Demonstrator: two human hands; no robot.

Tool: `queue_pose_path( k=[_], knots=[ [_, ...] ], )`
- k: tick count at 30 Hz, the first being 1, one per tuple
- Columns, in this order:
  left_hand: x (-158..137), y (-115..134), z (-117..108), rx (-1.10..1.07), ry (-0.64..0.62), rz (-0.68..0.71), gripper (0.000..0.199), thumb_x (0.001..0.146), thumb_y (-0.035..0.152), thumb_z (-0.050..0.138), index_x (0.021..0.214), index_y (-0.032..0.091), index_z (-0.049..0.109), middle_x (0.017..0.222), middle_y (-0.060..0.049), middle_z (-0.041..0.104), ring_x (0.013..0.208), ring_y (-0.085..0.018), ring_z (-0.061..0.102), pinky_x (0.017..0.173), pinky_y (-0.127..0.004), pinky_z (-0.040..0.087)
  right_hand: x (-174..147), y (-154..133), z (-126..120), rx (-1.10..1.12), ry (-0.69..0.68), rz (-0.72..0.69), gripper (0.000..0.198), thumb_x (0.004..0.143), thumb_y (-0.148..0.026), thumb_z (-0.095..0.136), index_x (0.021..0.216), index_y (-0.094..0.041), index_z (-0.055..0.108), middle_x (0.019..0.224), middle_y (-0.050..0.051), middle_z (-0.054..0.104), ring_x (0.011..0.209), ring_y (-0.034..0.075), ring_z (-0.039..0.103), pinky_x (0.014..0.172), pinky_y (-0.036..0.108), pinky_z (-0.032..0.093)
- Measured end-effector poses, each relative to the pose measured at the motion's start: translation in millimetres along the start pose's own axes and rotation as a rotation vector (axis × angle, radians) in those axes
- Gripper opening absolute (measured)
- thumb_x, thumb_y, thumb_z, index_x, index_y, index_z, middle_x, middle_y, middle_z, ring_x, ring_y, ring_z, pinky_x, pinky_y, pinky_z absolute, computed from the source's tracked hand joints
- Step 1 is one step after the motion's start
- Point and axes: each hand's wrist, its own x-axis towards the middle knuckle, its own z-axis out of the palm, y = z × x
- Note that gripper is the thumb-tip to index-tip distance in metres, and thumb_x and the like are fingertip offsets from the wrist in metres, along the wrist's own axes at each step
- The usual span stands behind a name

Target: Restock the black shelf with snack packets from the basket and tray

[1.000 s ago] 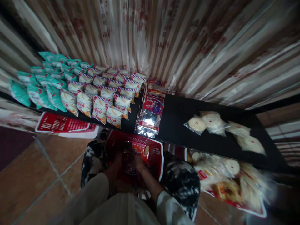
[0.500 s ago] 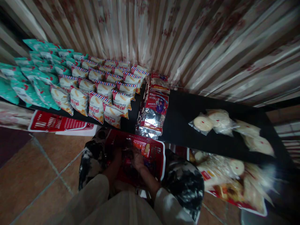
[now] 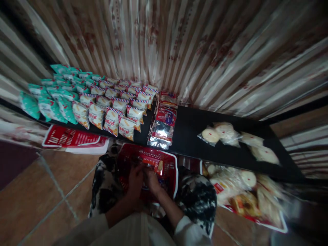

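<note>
Both hands are down inside a red shopping basket (image 3: 176, 177) between my knees. My left hand (image 3: 135, 177) has its fingers curled, close beside my right hand (image 3: 152, 180), which is curled too. Something small and dark seems to be at their fingertips, too dim to make out. Just beyond the fingers, in the basket, lies a red-orange packet (image 3: 151, 164) with a pale oval on it. More dark packets lie deeper, partly hidden by my hands.
A black table (image 3: 189, 133) bears rows of white snack bags (image 3: 112, 120), teal bags (image 3: 50, 106), a stack of red and silver packets (image 3: 164, 119), and clear bags of pale round discs (image 3: 210, 135). Below stand a full basket (image 3: 283, 222) at right and a red basket (image 3: 74, 136) at left.
My left hand has moved right and up toward my right hand, and the two are now closer together. The view has shifted slightly, with the table appearing smaller.
</note>
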Motion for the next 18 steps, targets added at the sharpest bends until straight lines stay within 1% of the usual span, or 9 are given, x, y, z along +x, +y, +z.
queue_pose_path(
  k=[4,6,8,10,11,12,13,16,18],
  knots=[
    [-20.8,21.4,-11.4,0.097,-0.058,0.372,0.029,0.071,0.01,0.044,0.081,0.02,0.069,0.096,-0.006,0.061,0.093,-0.018,0.059,0.088,-0.035,0.047,-21.6,-26.2,-24.8,0.053,0.023,-0.04,0.03,0.083,-0.02,0.039,0.092,-0.018,0.068,0.084,0.007,0.07,0.073,0.017,0.061,0.068,0.028,0.048],
    [-30.9,30.9,-17.6,0.143,-0.046,0.489,0.028,0.074,0.011,0.043,0.084,0.02,0.067,0.1,-0.006,0.059,0.097,-0.018,0.057,0.09,-0.035,0.047,-33.4,-39.2,-39.8,0.085,0.074,-0.022,0.031,0.087,-0.029,0.037,0.086,-0.017,0.066,0.079,0.006,0.067,0.07,0.017,0.059,0.066,0.027,0.046],
    [-38.2,38.0,-24.0,0.184,0.016,0.547,0.028,0.077,0.013,0.043,0.092,0.02,0.064,0.107,-0.007,0.057,0.104,-0.019,0.055,0.094,-0.037,0.044,-45.2,-50.4,-54.5,0.115,0.114,0.011,0.034,0.088,-0.038,0.038,0.078,-0.017,0.064,0.071,0.003,0.063,0.064,0.015,0.056,0.062,0.026,0.045],
    [-41.4,41.2,-30.0,0.202,0.08,0.546,0.029,0.079,0.016,0.044,0.103,0.019,0.06,0.115,-0.009,0.054,0.109,-0.02,0.052,0.098,-0.038,0.042,-55.7,-59.6,-67.7,0.153,0.158,0.034,0.037,0.087,-0.045,0.041,0.072,-0.018,0.062,0.067,0.001,0.06,0.062,0.015,0.053,0.061,0.025,0.044],
    [-41.7,41.0,-32.7,0.201,0.082,0.525,0.031,0.079,0.019,0.045,0.107,0.019,0.058,0.117,-0.01,0.054,0.111,-0.021,0.052,0.099,-0.039,0.041,-59.9,-63.7,-73.6,0.179,0.184,0.037,0.039,0.086,-0.048,0.042,0.071,-0.018,0.061,0.066,0.001,0.059,0.062,0.015,0.053,0.061,0.025,0.043],
    [-41.3,39.7,-34.8,0.194,0.051,0.489,0.033,0.08,0.022,0.047,0.111,0.018,0.056,0.118,-0.01,0.055,0.111,-0.021,0.052,0.099,-0.039,0.041,-63.4,-67.5,-79.1,0.209,0.21,0.033,0.04,0.085,-0.051,0.044,0.069,-0.018,0.061,0.065,0.001,0.059,0.063,0.015,0.053,0.062,0.025,0.044],
    [-40.6,37.6,-36.4,0.182,-0.008,0.441,0.035,0.079,0.025,0.048,0.113,0.018,0.055,0.118,-0.011,0.056,0.111,-0.021,0.053,0.098,-0.039,0.041,-66.1,-71.1,-84.1,0.244,0.232,0.024,0.041,0.084,-0.054,0.045,0.068,-0.019,0.061,0.065,0.001,0.059,0.064,0.015,0.053,0.063,0.025,0.044],
    [-38.6,29.9,-36.1,0.122,-0.251,0.268,0.039,0.078,0.034,0.052,0.113,0.016,0.056,0.115,-0.011,0.061,0.108,-0.022,0.057,0.096,-0.038,0.044,-70.6,-80.5,-97.7,0.356,0.267,0.006,0.042,0.081,-0.058,0.049,0.072,-0.019,0.063,0.068,0.001,0.062,0.069,0.017,0.056,0.069,0.027,0.046],
    [-38.9,28.7,-32.2,0.086,-0.346,0.19,0.04,0.075,0.036,0.055,0.109,0.015,0.058,0.113,-0.011,0.064,0.105,-0.023,0.059,0.094,-0.037,0.045,-72.3,-85.5,-106.5,0.406,0.269,0.003,0.041,0.08,-0.058,0.051,0.077,-0.019,0.065,0.073,0.002,0.064,0.072,0.017,0.057,0.071,0.028,0.047]
  ],
)
